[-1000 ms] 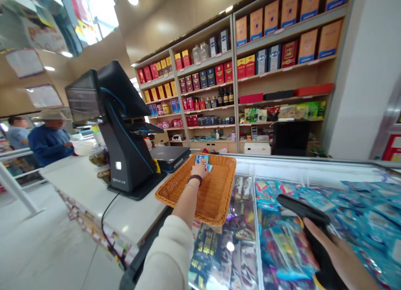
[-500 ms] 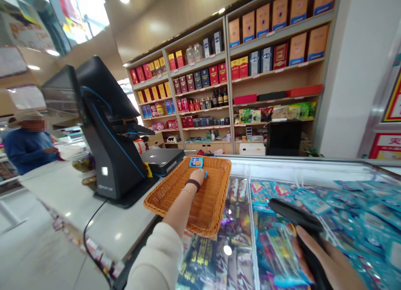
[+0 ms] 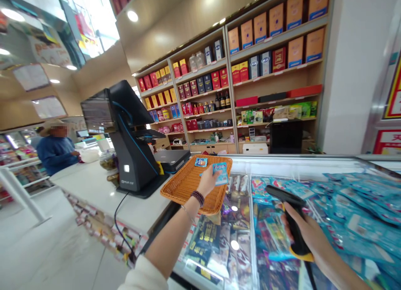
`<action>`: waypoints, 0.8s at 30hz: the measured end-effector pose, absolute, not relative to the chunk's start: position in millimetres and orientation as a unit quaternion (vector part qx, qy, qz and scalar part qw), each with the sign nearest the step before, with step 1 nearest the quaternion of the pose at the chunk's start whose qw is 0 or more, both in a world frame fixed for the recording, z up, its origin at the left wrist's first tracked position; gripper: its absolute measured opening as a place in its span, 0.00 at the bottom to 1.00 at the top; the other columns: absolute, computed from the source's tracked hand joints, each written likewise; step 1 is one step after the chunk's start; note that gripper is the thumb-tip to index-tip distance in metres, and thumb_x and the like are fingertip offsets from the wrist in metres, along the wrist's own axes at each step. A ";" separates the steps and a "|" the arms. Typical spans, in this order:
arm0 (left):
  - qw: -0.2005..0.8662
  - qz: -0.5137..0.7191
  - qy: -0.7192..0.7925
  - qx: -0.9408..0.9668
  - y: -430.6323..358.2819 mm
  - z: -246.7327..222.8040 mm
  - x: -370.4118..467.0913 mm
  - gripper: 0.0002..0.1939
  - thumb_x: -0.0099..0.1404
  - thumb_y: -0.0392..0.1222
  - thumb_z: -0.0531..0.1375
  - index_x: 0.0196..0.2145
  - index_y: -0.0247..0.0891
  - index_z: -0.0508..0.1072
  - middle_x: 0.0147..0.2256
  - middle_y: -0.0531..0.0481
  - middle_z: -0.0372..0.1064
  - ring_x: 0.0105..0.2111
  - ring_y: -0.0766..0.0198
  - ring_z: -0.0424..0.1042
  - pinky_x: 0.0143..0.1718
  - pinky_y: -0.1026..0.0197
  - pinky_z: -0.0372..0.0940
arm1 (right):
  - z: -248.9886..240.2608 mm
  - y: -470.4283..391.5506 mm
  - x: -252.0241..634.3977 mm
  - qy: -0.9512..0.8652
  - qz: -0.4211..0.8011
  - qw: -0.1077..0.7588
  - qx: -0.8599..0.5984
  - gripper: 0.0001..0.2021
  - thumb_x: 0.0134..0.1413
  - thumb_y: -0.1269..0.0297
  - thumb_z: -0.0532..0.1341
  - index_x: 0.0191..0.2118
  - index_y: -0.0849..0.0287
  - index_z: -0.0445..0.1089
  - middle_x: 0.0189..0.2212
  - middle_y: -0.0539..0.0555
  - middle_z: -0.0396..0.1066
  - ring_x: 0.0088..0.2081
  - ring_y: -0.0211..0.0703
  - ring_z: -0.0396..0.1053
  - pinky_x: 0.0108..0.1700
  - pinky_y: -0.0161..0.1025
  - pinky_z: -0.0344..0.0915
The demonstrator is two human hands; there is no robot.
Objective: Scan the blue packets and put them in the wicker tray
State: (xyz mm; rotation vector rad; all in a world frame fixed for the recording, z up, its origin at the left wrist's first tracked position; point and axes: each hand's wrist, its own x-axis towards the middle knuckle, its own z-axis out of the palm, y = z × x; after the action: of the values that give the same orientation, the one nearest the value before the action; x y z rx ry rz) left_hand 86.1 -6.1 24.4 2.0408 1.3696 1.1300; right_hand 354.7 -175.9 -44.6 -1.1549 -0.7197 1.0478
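My left hand, with a dark beaded bracelet on the wrist, pinches a small blue packet over the right part of an orange wicker basket. Another blue packet lies in the far end of the basket. In my right hand is a black and yellow handheld scanner, its head pointing up and left above the glass case. The basket sits where the white counter meets the glass case.
A black register screen stand and a black box stand left on the white counter. Bagged goods fill the glass case. A person in blue is beyond the counter. Stocked shelves line the back wall.
My left hand has lifted a blue packet up from the basket and moved it right. The scanner in my right hand has shifted slightly up and left. The camera view has turned left.
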 end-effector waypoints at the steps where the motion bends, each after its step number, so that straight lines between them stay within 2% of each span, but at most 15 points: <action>1: 0.234 0.424 0.483 0.730 -13.8 17.3 101.4 0.12 0.71 0.46 0.63 0.50 0.40 0.75 0.42 0.43 0.81 0.44 0.54 0.79 0.48 0.56 0.72 | -44.2 -175.9 355.1 -0.325 0.460 0.653 -0.506 0.30 0.32 0.33 0.75 0.30 0.54 0.70 0.15 0.46 0.67 0.13 0.36 0.60 0.14 0.36 0.56; 4: 0.435 0.539 0.385 0.610 -35.8 -9.5 150.8 0.13 0.66 0.43 0.68 0.48 0.40 0.76 0.44 0.43 0.81 0.47 0.53 0.80 0.51 0.54 0.73 | -43.8 -174.9 357.9 -0.364 0.447 0.649 -0.497 0.31 0.34 0.30 0.73 0.27 0.54 0.68 0.15 0.46 0.66 0.12 0.36 0.59 0.14 0.36 0.56; 8: 0.528 0.540 0.328 0.567 -58.8 -43.3 194.6 0.22 0.58 0.39 0.73 0.49 0.40 0.76 0.43 0.44 0.82 0.45 0.53 0.82 0.49 0.52 0.75 | -44.2 -173.8 365.1 -0.423 0.420 0.630 -0.497 0.30 0.40 0.28 0.69 0.26 0.53 0.67 0.14 0.46 0.65 0.12 0.38 0.60 0.15 0.37 0.59; 10: 0.571 0.556 0.297 0.526 -65.2 -56.8 201.1 0.23 0.53 0.39 0.75 0.46 0.40 0.76 0.43 0.43 0.82 0.46 0.52 0.82 0.50 0.52 0.75 | -43.5 -174.4 368.0 -0.450 0.407 0.613 -0.506 0.30 0.43 0.27 0.67 0.26 0.52 0.67 0.13 0.46 0.65 0.13 0.39 0.61 0.15 0.38 0.60; 14: 0.591 0.567 0.288 0.496 -68.0 -75.5 196.6 0.22 0.48 0.43 0.78 0.39 0.38 0.78 0.37 0.42 0.83 0.42 0.50 0.83 0.45 0.54 0.76 | -41.6 -178.3 369.2 -0.502 0.403 0.546 -0.537 0.28 0.47 0.31 0.66 0.22 0.51 0.64 0.10 0.45 0.62 0.11 0.38 0.58 0.16 0.38 0.58; 18: 0.569 0.582 0.338 0.473 -65.5 -81.2 189.6 0.22 0.50 0.47 0.77 0.39 0.40 0.76 0.33 0.46 0.82 0.35 0.55 0.82 0.36 0.59 0.76 | -41.3 -183.8 367.2 -0.528 0.393 0.501 -0.563 0.26 0.52 0.34 0.64 0.21 0.51 0.64 0.09 0.45 0.61 0.12 0.37 0.57 0.18 0.37 0.56; 24: 0.573 0.583 0.355 0.453 -66.5 -76.1 187.2 0.18 0.58 0.40 0.71 0.44 0.39 0.73 0.42 0.44 0.82 0.40 0.56 0.82 0.43 0.57 0.77 | -44.1 -186.9 364.1 -0.555 0.369 0.468 -0.581 0.27 0.54 0.32 0.61 0.22 0.51 0.63 0.09 0.45 0.61 0.12 0.37 0.58 0.19 0.37 0.56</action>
State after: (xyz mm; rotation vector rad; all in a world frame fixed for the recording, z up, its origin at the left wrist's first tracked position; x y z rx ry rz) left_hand 187.2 -66.5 -76.1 1.0616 0.8327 1.3678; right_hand 364.1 -186.9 -44.1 -1.4238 -1.3600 0.9051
